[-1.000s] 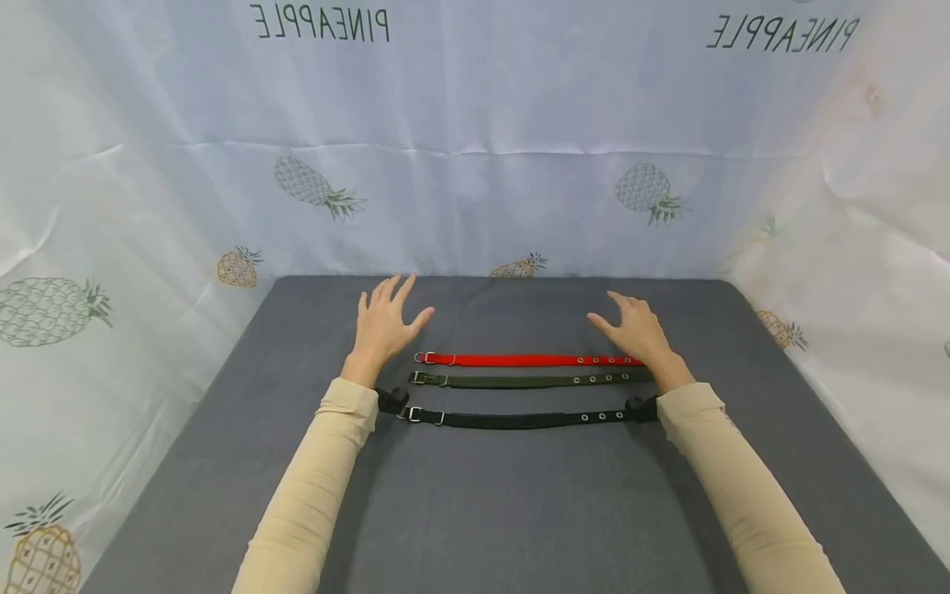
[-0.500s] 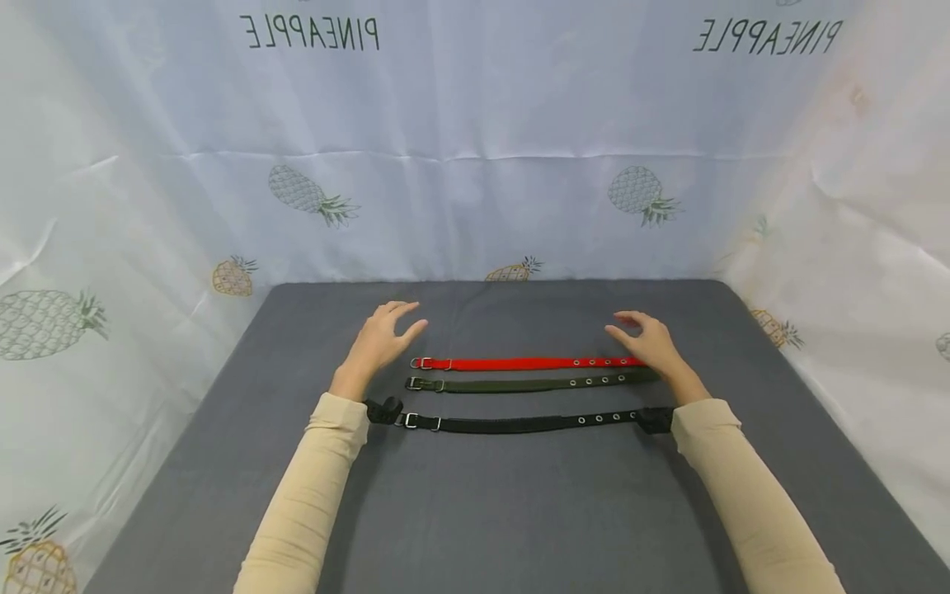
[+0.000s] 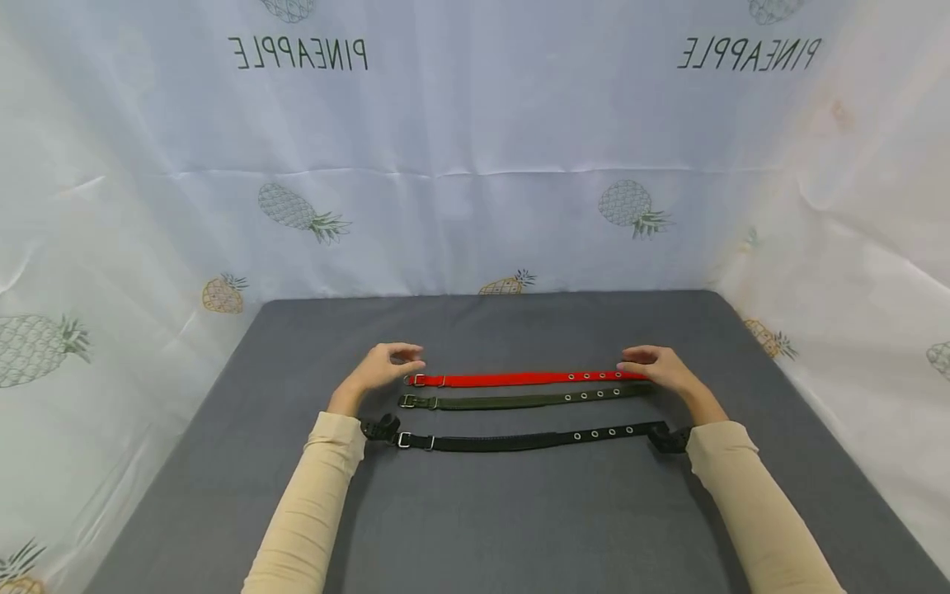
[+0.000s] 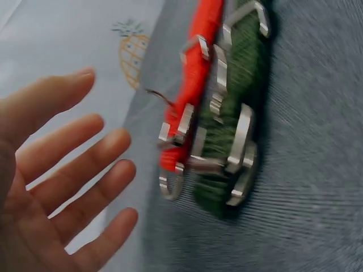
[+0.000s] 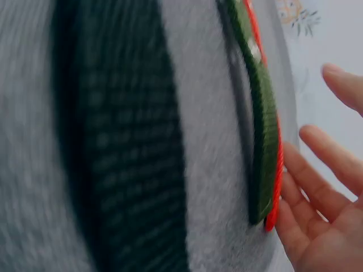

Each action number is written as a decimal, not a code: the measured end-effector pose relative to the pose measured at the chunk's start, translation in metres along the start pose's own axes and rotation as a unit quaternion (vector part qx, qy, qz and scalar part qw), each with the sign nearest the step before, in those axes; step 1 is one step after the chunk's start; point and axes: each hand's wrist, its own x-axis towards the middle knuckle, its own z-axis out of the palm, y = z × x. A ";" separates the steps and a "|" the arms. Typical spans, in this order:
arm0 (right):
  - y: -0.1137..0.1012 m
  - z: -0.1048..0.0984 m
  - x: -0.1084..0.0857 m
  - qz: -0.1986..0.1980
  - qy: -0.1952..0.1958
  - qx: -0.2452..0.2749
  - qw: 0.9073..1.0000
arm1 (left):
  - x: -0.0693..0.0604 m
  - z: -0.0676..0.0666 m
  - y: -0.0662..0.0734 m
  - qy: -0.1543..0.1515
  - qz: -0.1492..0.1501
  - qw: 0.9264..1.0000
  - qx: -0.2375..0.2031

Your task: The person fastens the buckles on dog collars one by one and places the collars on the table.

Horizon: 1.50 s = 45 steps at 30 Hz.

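Three buckled strap collars lie side by side in the head view: a red collar (image 3: 512, 379) farthest away, a green collar (image 3: 505, 402) behind the middle, and a black collar (image 3: 490, 443) nearest. My left hand (image 3: 377, 369) hovers by the red collar's buckle end, fingers and thumb apart; the left wrist view shows a gap between this hand (image 4: 51, 187) and the metal buckle (image 4: 184, 122). At the eyeleted end, my right hand (image 3: 656, 367) is beside the red collar's tip. In the right wrist view its loosely bent fingers (image 5: 306, 175) are close to the red edge (image 5: 278, 170); contact is unclear.
The collars lie on a dark grey table (image 3: 475, 511). A white pineapple-print curtain (image 3: 460, 223) stands behind and at both sides. Black wrist-worn devices, such as one at the left cuff (image 3: 381, 427), sit near the black collar's ends.
Both hands have come down and nearer, from beyond the red collar to its two ends, their fingers bending inward. The head view has tilted slightly upward. The collars lie unmoved.
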 end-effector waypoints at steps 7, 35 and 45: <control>0.006 -0.001 0.005 0.012 -0.036 0.012 0.999 | -0.001 0.007 -0.014 -0.039 -0.033 0.999 -0.003; 0.014 -0.004 0.008 0.011 -0.028 -0.021 0.999 | 0.008 0.008 -0.007 -0.031 -0.071 0.996 0.042; 0.005 -0.007 0.006 -0.006 -0.021 -0.062 0.998 | 0.010 0.006 -0.003 -0.019 -0.034 0.993 0.115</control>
